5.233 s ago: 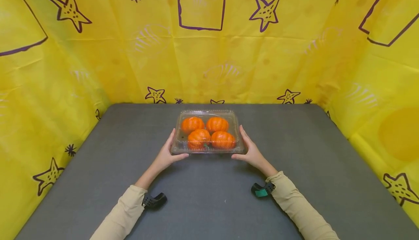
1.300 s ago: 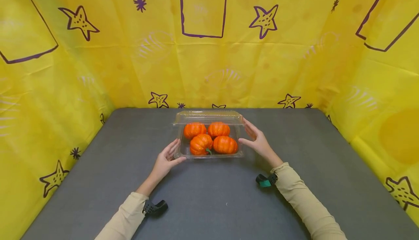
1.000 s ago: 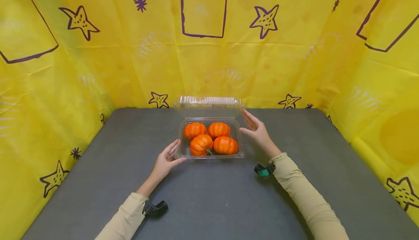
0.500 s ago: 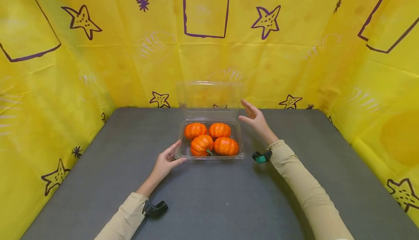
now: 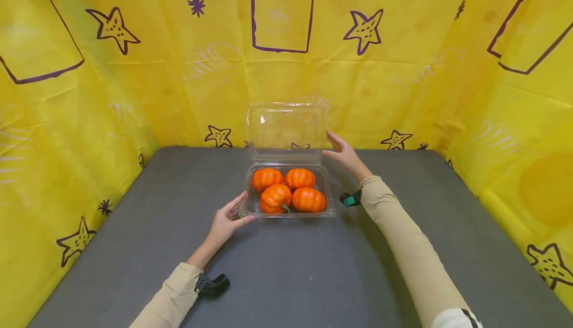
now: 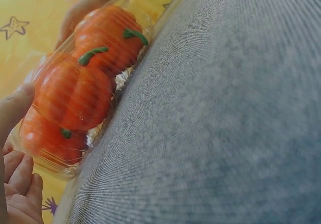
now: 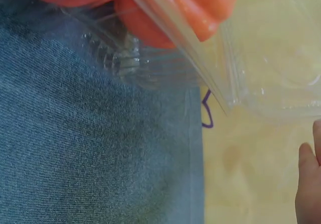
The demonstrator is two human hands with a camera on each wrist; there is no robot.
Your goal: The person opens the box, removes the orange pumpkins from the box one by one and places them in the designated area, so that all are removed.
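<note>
A clear plastic clamshell container (image 5: 286, 215) sits on the table with several small orange pumpkins (image 5: 309, 200) in its base. Its transparent lid (image 5: 286, 124) stands raised at the back. My left hand (image 5: 226, 222) holds the base's front left corner, thumb along the front and fingers at the left side. In the left wrist view, the thumb (image 6: 17, 106) lies against the ribbed plastic wall, and green stems show on the pumpkins. My right hand (image 5: 344, 155) is beside the lid's right edge, fingers straight. The right wrist view shows only part of that hand (image 7: 308, 189), below the lid.
The grey table (image 5: 286, 273) reaches back to a yellow curtain (image 5: 286, 79) with drawn starfish, which also hangs on both sides. Each wrist carries a black band mount, the right mount (image 5: 350, 199) with a green patch.
The lid, closed at first, has swung up and back until nearly upright. My right hand has moved from the base's right side back to the lid's edge. The left hand stays at the front left corner.
</note>
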